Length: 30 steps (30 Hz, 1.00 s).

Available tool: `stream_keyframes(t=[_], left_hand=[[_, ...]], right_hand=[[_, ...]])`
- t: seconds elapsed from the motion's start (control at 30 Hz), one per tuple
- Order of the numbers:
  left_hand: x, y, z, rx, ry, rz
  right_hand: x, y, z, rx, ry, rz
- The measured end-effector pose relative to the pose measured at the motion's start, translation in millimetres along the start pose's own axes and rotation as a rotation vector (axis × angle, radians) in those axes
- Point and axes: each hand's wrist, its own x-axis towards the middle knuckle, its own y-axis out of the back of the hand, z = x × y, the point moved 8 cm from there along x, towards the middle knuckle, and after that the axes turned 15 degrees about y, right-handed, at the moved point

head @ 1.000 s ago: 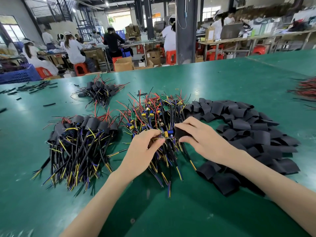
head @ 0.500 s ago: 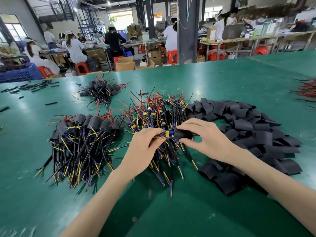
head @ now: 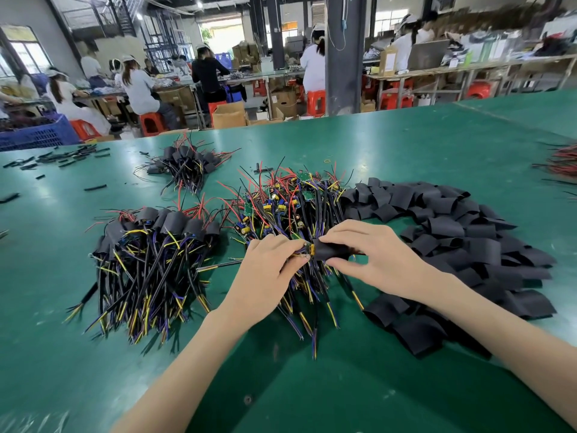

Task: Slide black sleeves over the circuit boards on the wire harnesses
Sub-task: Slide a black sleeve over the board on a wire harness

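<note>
With left hand (head: 268, 270) pinching the circuit board (head: 309, 247) and right hand (head: 374, 260) pinching the black sleeve (head: 334, 250) above the harness pile (head: 290, 207) on the desk (head: 406, 151), push straight along the board (mouth kept open).

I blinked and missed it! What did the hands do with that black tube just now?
The right hand slid the black sleeve leftward, further over the circuit board, toward the left hand; less of the board shows now. Both hands kept their grip. The loose sleeves and finished bundles stayed put.
</note>
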Motion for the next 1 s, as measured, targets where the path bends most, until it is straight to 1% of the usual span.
stream_keyframes(t=[0.13,0.3,0.5,0.6,0.67,0.7,0.77,0.87,0.93,1.0], left_hand=[[-1,-2,7,0.071,-0.044,-0.007],[-7,-11,12,0.251,-0.099,-0.041],[-12,-8,20,0.444,-0.175,0.086],[-12,-5,23,0.480,-0.190,0.103],[-8,1,22,0.446,-0.190,0.118],[-4,9,20,0.436,-0.177,0.159],[4,37,8,0.445,-0.096,0.332],[9,85,-29,0.375,0.095,0.575],[10,105,-65,0.392,0.281,0.627],[7,113,-105,0.448,0.502,0.605]], right_hand=[[1,-2,-1,-0.017,-0.001,0.004],[-1,-5,-1,-0.040,0.013,0.023],[-2,-10,-2,-0.108,0.036,0.035],[-1,-12,-4,-0.159,0.034,0.045],[1,-13,-3,-0.155,0.015,0.039],[1,-12,-1,-0.179,0.003,0.022],[-1,-7,8,-0.280,-0.051,-0.001],[-10,7,26,-0.389,-0.193,0.019],[-17,12,40,-0.462,-0.293,-0.006],[-25,12,54,-0.547,-0.401,-0.068]])
